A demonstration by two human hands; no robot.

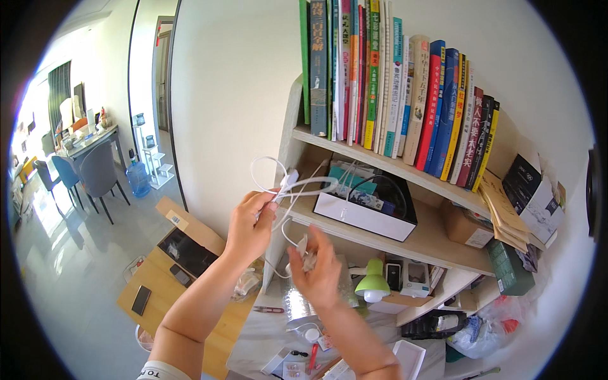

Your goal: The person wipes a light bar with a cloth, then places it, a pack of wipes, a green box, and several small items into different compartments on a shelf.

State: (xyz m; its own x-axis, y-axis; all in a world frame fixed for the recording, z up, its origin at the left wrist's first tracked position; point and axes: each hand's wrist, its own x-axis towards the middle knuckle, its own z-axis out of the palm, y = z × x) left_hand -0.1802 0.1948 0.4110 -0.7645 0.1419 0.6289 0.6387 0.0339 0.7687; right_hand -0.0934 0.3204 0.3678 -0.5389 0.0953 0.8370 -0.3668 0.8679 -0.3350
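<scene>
Left hand: the left hand [250, 221] has thumb and fingers pinched together on a looped white cable [324, 179], whose white connector [289, 178] stands just above the fingertips.
Right hand: the right hand [316, 272], below and right of that pinch, is half curled beside a small white piece [303, 246]; whether it clasps it, I cannot tell.
Closest obstacle: a black-and-white open box [364, 216] of papers and cables, behind and right of the cable loop.
Below the right hand: silver bubble wrap [297, 305], red-handled snips [269, 310] and a red pen [313, 358] on the marble-patterned desk [250, 349].
Right of the grip: a green desk lamp [372, 283]; farther off, brown envelopes [505, 213] jutting past the shelf end and a dark green box [510, 269].
Writing: large printed characters on the book spines [418, 101] above right; dark lettering on the white left cuff [166, 370].
Edges: the middle shelf board [437, 235] runs behind the hands, sloping down rightward.
Room: plain wall [240, 82] beyond the pinch; glossy floor [76, 247] far left, past the wooden table [221, 335].
</scene>
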